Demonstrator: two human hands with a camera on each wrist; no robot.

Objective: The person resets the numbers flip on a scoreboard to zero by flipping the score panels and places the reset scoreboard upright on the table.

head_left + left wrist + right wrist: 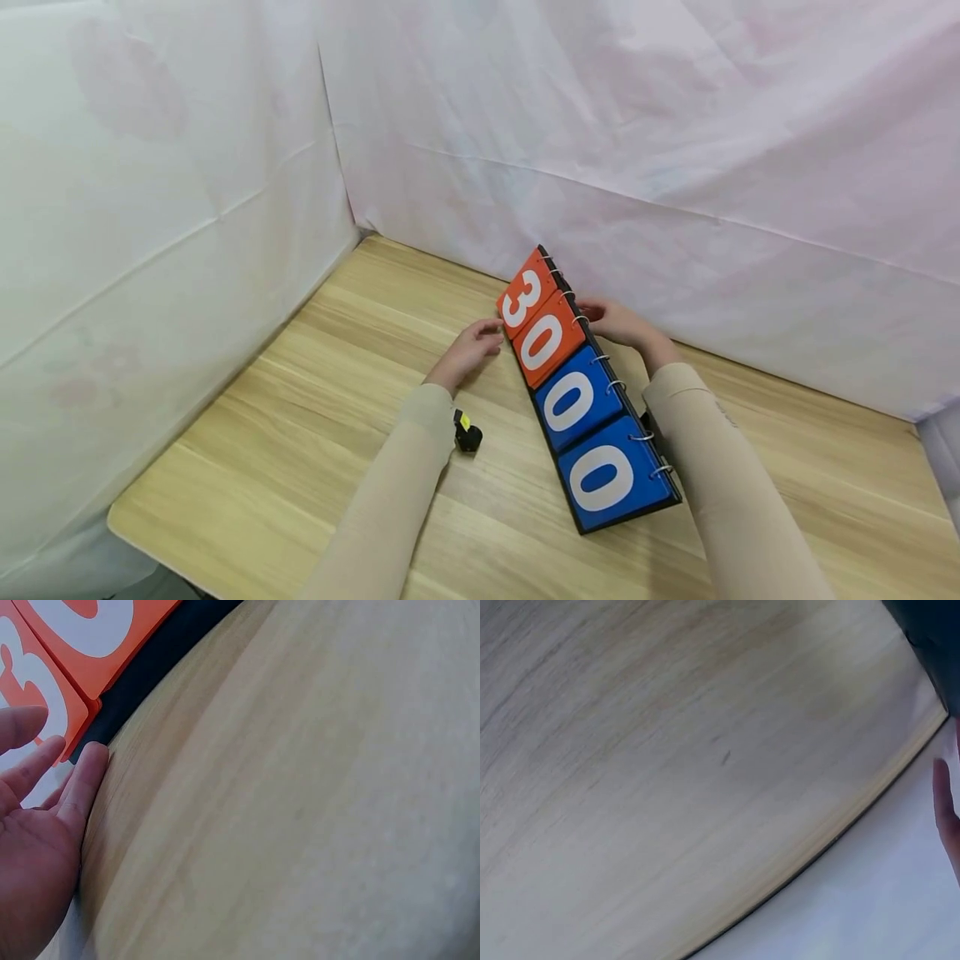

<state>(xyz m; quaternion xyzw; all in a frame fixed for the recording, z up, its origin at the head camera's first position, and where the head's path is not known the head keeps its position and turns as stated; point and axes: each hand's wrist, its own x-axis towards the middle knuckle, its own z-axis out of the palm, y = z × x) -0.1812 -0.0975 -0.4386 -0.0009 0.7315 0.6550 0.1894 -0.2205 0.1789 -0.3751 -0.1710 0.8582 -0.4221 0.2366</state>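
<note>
A tabletop flip scoreboard [529, 385] with a black frame stands slanted on the wooden table. Its ringed cards read 3 and 0 on orange, then 0 and 0 on blue. My left hand [471, 350] is at the lower edge by the orange 3. In the left wrist view its loosely extended fingers [86, 776] reach the black frame's corner and grip nothing. My right hand [618, 323] is behind the top edge near the orange cards, its fingertips partly hidden. A straight finger [943, 799] of it shows in the right wrist view, beside the dark board.
The wooden table [300, 400] meets a pale patterned cloth [600, 125] behind and another cloth [150, 208] on the left. A small black device [468, 435] with a yellow mark sits at the left wrist.
</note>
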